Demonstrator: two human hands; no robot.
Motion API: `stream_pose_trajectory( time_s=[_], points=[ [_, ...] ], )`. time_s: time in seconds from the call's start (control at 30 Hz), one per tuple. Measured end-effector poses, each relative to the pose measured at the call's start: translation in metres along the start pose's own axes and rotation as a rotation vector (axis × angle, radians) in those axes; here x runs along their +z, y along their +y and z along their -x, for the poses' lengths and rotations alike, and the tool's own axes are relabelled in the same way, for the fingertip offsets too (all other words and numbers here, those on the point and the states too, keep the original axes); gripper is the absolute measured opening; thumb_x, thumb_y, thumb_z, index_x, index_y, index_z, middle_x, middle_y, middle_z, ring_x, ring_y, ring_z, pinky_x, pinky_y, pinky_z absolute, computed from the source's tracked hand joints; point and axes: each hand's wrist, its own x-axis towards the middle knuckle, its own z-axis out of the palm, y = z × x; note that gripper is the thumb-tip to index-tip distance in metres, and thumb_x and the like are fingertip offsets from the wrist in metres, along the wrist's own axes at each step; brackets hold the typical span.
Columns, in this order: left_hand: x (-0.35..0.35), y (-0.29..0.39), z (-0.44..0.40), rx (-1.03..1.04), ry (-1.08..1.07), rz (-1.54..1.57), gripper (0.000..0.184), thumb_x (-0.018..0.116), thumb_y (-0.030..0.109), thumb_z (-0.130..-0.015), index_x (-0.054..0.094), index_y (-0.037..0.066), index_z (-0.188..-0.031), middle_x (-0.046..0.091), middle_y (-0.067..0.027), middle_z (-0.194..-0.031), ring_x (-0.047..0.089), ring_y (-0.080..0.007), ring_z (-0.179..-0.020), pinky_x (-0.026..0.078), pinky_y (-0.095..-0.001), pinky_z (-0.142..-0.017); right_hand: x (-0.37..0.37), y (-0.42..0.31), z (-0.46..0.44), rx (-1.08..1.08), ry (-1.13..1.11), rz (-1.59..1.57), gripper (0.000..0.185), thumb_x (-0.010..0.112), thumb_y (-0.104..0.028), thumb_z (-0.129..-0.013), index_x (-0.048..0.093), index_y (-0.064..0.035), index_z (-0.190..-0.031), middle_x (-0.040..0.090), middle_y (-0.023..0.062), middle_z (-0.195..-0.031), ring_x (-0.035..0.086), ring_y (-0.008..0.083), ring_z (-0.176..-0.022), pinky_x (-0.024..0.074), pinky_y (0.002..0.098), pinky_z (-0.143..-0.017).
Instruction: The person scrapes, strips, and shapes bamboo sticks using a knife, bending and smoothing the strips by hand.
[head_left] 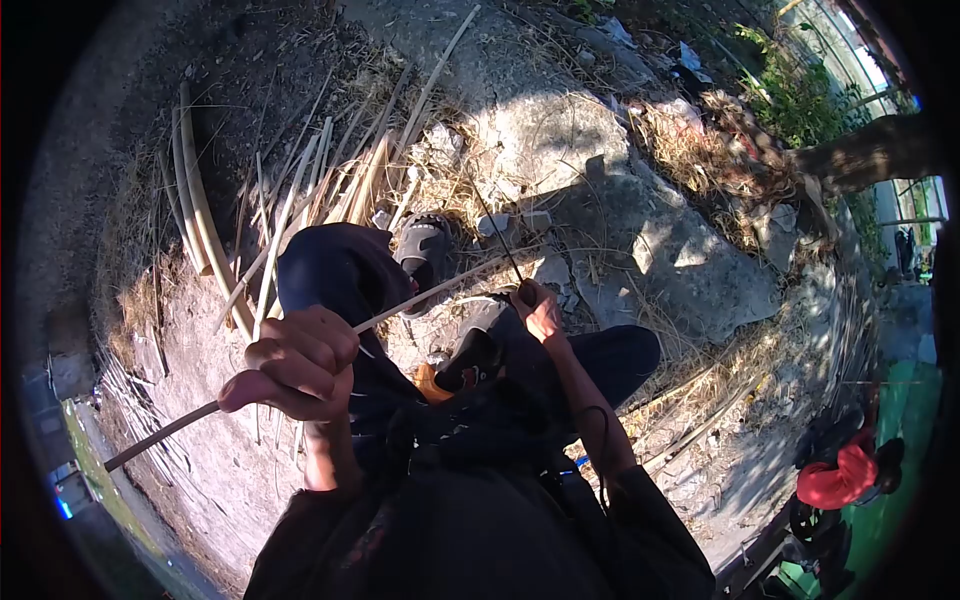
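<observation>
My left hand [300,362] is closed around a long, thin bamboo strip [430,293]. One end of the strip sticks out to the lower left, and the other slants up across my legs toward the middle. My right hand [541,312] grips the handle of a knife [496,222], whose dark, narrow blade points up and slightly left. The blade passes close by the strip's far end; I cannot tell whether they touch. Below both hands are my bent legs and dark shoes [425,248].
Several split bamboo pieces [205,215] and pale strips [372,180] lie on the ground at the upper left. A large rock slab [690,270] is at the right, beside dry straw [700,150] and a tree trunk [865,155]. A person in red [840,478] is at the lower right.
</observation>
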Motion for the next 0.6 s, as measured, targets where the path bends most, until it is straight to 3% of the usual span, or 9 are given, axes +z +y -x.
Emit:
stream_pose_trajectory(
  time_s=[0.1,0.17,0.3,0.37,0.4,0.5,0.57,0.6],
  points=[
    [-0.009,0.001,-0.002,-0.005,-0.053,0.142,0.079,0.026,0.063,-0.102,0.040,0.007,-0.047,0.022,0.0047,-0.039,0.015,-0.0066,-0.029,0.013,-0.0246,-0.030,0.003,0.017,-0.006,0.039,-0.038,0.021,0.025,0.071,-0.026,-0.085,0.062,-0.0021,-0.086,0.065,0.0161,-0.074,0.064,0.0330,-0.067,0.0481,0.0429,-0.064],
    [-0.009,0.002,-0.003,-0.012,-0.067,0.134,0.079,0.026,0.062,-0.102,0.041,0.007,-0.047,0.022,0.0048,-0.039,0.015,-0.0067,-0.028,0.013,-0.0246,-0.030,0.010,0.040,-0.008,-0.095,-0.014,0.094,0.024,0.070,-0.024,-0.084,0.062,-0.0013,-0.088,0.067,0.0167,-0.077,0.066,0.0296,-0.070,0.0485,0.0411,-0.065],
    [0.001,0.002,-0.008,-0.027,-0.157,0.077,0.080,0.025,0.060,-0.104,0.042,0.007,-0.047,0.022,0.0047,-0.039,0.015,-0.0070,-0.028,0.013,-0.0250,-0.030,0.004,0.019,-0.003,-0.046,-0.046,0.063,0.025,0.070,-0.024,-0.085,0.062,-0.0001,-0.089,0.068,0.0171,-0.078,0.067,0.0312,-0.072,0.0493,0.0401,-0.066],
    [-0.001,0.002,-0.009,-0.031,-0.159,0.089,0.080,0.025,0.059,-0.104,0.042,0.006,-0.047,0.022,0.0046,-0.039,0.016,-0.0072,-0.028,0.013,-0.0252,-0.030,0.003,0.021,-0.006,-0.046,-0.017,0.059,0.021,0.069,-0.017,-0.088,0.063,0.0023,-0.091,0.068,0.0119,-0.075,0.064,0.0183,-0.067,0.0491,0.0343,-0.065],
    [-0.003,0.003,-0.008,-0.037,-0.158,0.098,0.080,0.025,0.059,-0.104,0.042,0.006,-0.047,0.022,0.0044,-0.039,0.016,-0.0075,-0.028,0.013,-0.0255,-0.030,0.001,0.019,-0.007,-0.049,-0.015,0.060,0.021,0.069,-0.017,-0.088,0.063,0.0023,-0.091,0.068,0.0119,-0.075,0.064,0.0183,-0.067,0.0491,0.0343,-0.065],
    [-0.010,0.008,-0.007,-0.065,-0.168,0.126,0.080,0.025,0.057,-0.105,0.043,0.005,-0.046,0.024,0.0036,-0.039,0.018,-0.0085,-0.028,0.014,-0.0261,-0.030,-0.002,0.012,-0.007,0.037,-0.048,-0.085,0.022,0.070,-0.018,-0.087,0.064,0.0024,-0.093,0.070,0.0137,-0.077,0.068,0.0214,-0.070,0.0506,0.0350,-0.067],
    [-0.003,0.007,-0.007,-0.070,-0.171,0.105,0.079,0.027,0.056,-0.106,0.039,0.008,-0.044,0.021,0.0052,-0.039,0.015,-0.0075,-0.028,0.012,-0.0254,-0.031,-0.004,0.005,-0.003,-0.085,-0.040,0.091,0.024,0.069,-0.022,-0.083,0.063,0.0010,-0.089,0.069,0.0180,-0.078,0.068,0.0301,-0.070,0.0501,0.0405,-0.066],
    [0.001,0.006,-0.007,-0.074,-0.181,0.090,0.078,0.028,0.055,-0.106,0.036,0.012,-0.041,0.018,0.0068,-0.038,0.013,-0.0064,-0.028,0.010,-0.0247,-0.032,-0.002,0.010,-0.001,-0.082,-0.042,0.090,0.024,0.069,-0.022,-0.083,0.063,0.0010,-0.089,0.069,0.0180,-0.078,0.068,0.0300,-0.070,0.0501,0.0405,-0.066]
  ],
)
